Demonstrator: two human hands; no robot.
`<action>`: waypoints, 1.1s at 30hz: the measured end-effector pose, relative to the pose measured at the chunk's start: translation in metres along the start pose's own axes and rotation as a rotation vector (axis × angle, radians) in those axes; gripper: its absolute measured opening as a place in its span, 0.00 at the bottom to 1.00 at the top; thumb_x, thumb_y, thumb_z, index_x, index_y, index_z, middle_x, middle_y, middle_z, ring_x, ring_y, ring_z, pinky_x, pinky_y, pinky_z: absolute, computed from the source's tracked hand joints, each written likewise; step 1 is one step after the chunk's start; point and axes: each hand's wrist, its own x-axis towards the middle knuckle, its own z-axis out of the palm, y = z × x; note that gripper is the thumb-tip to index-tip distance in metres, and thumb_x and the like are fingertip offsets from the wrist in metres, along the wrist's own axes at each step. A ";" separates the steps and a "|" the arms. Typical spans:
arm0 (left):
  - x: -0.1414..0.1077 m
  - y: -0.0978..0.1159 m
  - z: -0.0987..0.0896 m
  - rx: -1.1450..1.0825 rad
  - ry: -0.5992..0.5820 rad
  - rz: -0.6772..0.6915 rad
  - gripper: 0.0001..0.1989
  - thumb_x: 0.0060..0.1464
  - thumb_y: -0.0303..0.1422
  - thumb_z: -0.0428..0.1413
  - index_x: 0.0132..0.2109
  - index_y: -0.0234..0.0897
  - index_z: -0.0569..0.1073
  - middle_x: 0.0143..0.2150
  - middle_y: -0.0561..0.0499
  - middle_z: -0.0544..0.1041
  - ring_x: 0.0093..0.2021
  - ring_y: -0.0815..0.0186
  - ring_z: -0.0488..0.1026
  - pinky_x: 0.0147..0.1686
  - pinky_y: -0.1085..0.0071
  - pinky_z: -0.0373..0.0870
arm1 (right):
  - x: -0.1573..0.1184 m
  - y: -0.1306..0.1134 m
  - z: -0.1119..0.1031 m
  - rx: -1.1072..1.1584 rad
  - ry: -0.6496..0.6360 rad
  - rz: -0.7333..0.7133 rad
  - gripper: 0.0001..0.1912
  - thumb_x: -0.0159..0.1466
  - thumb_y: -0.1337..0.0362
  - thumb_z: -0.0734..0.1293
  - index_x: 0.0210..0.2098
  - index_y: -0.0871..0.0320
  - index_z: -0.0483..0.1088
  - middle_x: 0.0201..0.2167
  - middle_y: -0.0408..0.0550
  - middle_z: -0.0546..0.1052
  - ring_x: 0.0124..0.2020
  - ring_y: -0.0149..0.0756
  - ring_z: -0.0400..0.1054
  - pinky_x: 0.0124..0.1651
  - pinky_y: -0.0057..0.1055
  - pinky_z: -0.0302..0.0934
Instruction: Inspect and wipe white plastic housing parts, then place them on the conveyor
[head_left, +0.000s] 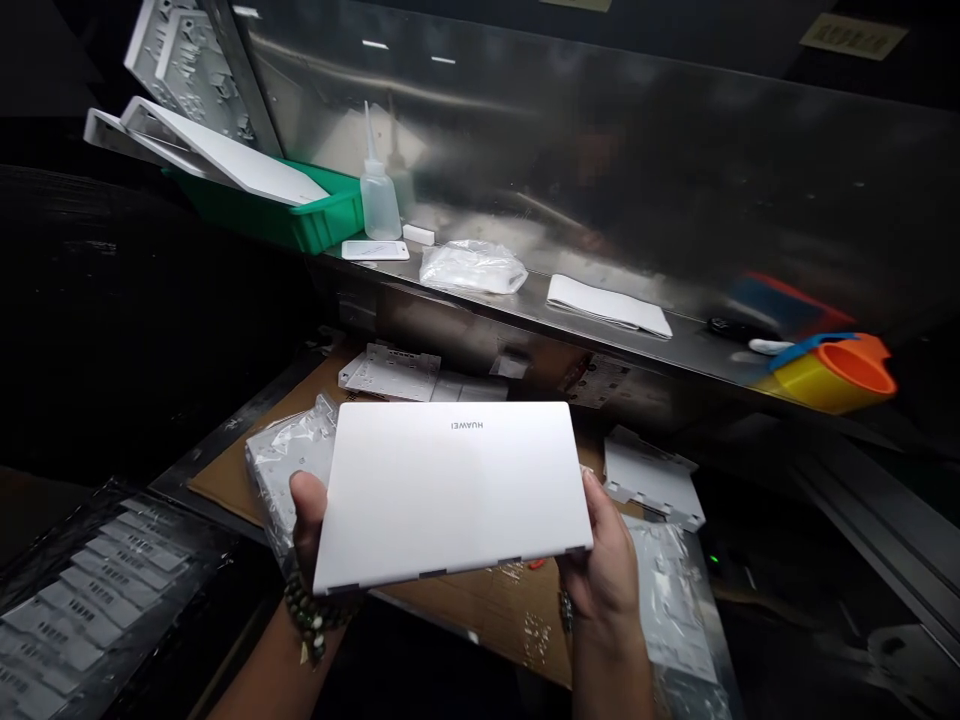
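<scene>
A white rectangular plastic cover [457,490], with HUAWEI printed upside down near its far edge, is held up before me by both hands. My left hand [309,525] grips its left edge, thumb on top; the other fingers are mostly hidden. On its right edge my right hand [606,550] is closed, with its fingers partly hidden beneath. Below lies a brown cardboard sheet [517,625]. Beside my left hand is a bagged white plastic part [289,460]. Near my right hand are a white plastic housing [651,478] and clear plastic wrapping over white parts [675,590].
A metal shelf [536,300] crosses behind, carrying a green bin [322,222] of white covers, a squeeze bottle [381,205], a plastic bag [472,268], a folded white cloth [609,306] and colored cups [840,375]. At lower left stands a row of labelled white parts [105,590].
</scene>
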 end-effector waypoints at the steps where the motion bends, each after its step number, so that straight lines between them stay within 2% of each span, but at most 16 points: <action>1: 0.000 0.000 0.000 0.015 0.010 0.011 0.46 0.35 0.65 0.67 0.59 0.50 0.75 0.49 0.43 0.84 0.56 0.40 0.78 0.45 0.50 0.81 | 0.001 0.001 -0.001 0.009 -0.005 0.013 0.19 0.63 0.47 0.71 0.42 0.56 0.77 0.39 0.47 0.82 0.42 0.43 0.78 0.38 0.37 0.76; 4: 0.002 -0.002 0.000 0.038 0.044 0.013 0.48 0.31 0.66 0.68 0.59 0.49 0.75 0.49 0.42 0.84 0.55 0.39 0.78 0.43 0.51 0.82 | 0.004 0.003 -0.004 -0.008 -0.029 -0.004 0.19 0.63 0.47 0.70 0.41 0.55 0.77 0.38 0.47 0.82 0.41 0.43 0.78 0.37 0.37 0.77; 8: 0.002 -0.002 0.000 0.029 0.047 0.009 0.42 0.40 0.66 0.64 0.56 0.46 0.75 0.49 0.41 0.83 0.57 0.37 0.76 0.41 0.51 0.82 | 0.005 0.003 -0.004 -0.041 -0.060 -0.022 0.18 0.64 0.46 0.69 0.40 0.54 0.77 0.36 0.46 0.81 0.38 0.43 0.77 0.35 0.37 0.76; 11: 0.000 0.002 0.000 0.053 0.043 -0.020 0.43 0.34 0.65 0.67 0.54 0.46 0.76 0.49 0.42 0.84 0.57 0.36 0.77 0.42 0.50 0.82 | 0.004 0.005 -0.001 -0.001 -0.054 0.009 0.16 0.64 0.48 0.69 0.40 0.53 0.76 0.35 0.43 0.79 0.37 0.40 0.76 0.35 0.35 0.74; 13: -0.002 0.007 0.001 0.078 0.078 -0.039 0.43 0.26 0.58 0.73 0.51 0.44 0.78 0.46 0.41 0.84 0.54 0.33 0.78 0.41 0.48 0.83 | 0.004 0.006 -0.001 0.035 -0.027 0.004 0.15 0.64 0.49 0.70 0.40 0.53 0.76 0.35 0.42 0.79 0.36 0.38 0.75 0.35 0.34 0.74; 14: -0.003 0.011 0.003 0.093 0.088 -0.049 0.40 0.26 0.52 0.75 0.49 0.42 0.79 0.44 0.41 0.85 0.53 0.32 0.79 0.40 0.49 0.83 | 0.004 0.007 -0.001 0.049 -0.005 -0.010 0.15 0.64 0.49 0.70 0.40 0.53 0.76 0.36 0.42 0.79 0.36 0.38 0.75 0.36 0.34 0.74; 17: -0.007 0.020 0.013 0.249 0.064 -0.018 0.28 0.32 0.33 0.74 0.45 0.36 0.81 0.41 0.38 0.85 0.47 0.34 0.82 0.32 0.58 0.84 | 0.007 0.011 -0.004 0.047 0.062 -0.071 0.16 0.64 0.48 0.69 0.40 0.54 0.77 0.34 0.43 0.79 0.36 0.40 0.75 0.37 0.36 0.73; 19: -0.010 0.024 0.023 0.398 0.038 0.056 0.24 0.37 0.28 0.73 0.46 0.34 0.82 0.40 0.38 0.86 0.44 0.39 0.83 0.29 0.66 0.82 | 0.009 0.013 -0.007 0.021 0.073 -0.105 0.16 0.64 0.48 0.68 0.39 0.54 0.77 0.33 0.43 0.79 0.36 0.41 0.76 0.39 0.38 0.73; 22: -0.012 0.024 0.035 0.452 0.064 0.096 0.25 0.43 0.32 0.74 0.51 0.35 0.81 0.41 0.39 0.86 0.42 0.43 0.84 0.28 0.68 0.81 | 0.011 0.016 -0.010 0.035 0.060 -0.096 0.15 0.64 0.49 0.68 0.38 0.54 0.76 0.31 0.42 0.78 0.32 0.38 0.74 0.36 0.36 0.72; 25: -0.010 0.019 0.034 0.390 0.216 0.083 0.20 0.51 0.38 0.70 0.50 0.35 0.81 0.40 0.39 0.86 0.44 0.44 0.84 0.28 0.67 0.83 | 0.016 0.024 -0.015 0.022 0.057 -0.091 0.15 0.64 0.49 0.68 0.40 0.54 0.75 0.32 0.41 0.77 0.30 0.36 0.72 0.34 0.34 0.70; 27: -0.006 0.017 0.029 0.358 0.295 0.098 0.16 0.56 0.39 0.67 0.48 0.35 0.82 0.40 0.39 0.86 0.47 0.46 0.83 0.33 0.66 0.84 | 0.025 0.035 -0.022 -0.131 0.101 -0.170 0.17 0.66 0.48 0.66 0.44 0.53 0.74 0.35 0.42 0.78 0.33 0.37 0.73 0.36 0.33 0.69; 30: 0.000 0.017 0.020 0.340 0.303 0.091 0.13 0.59 0.39 0.65 0.47 0.35 0.82 0.40 0.40 0.86 0.48 0.48 0.83 0.39 0.64 0.84 | 0.051 0.061 -0.037 -0.444 0.172 -0.295 0.22 0.67 0.45 0.64 0.50 0.53 0.73 0.45 0.48 0.78 0.44 0.42 0.74 0.43 0.36 0.69; 33: 0.003 0.020 0.014 0.341 0.289 0.047 0.14 0.58 0.39 0.65 0.48 0.36 0.82 0.40 0.41 0.86 0.47 0.49 0.84 0.37 0.64 0.84 | 0.078 0.093 -0.054 -0.628 0.188 -0.340 0.21 0.64 0.45 0.66 0.44 0.56 0.76 0.47 0.53 0.77 0.50 0.47 0.72 0.48 0.40 0.68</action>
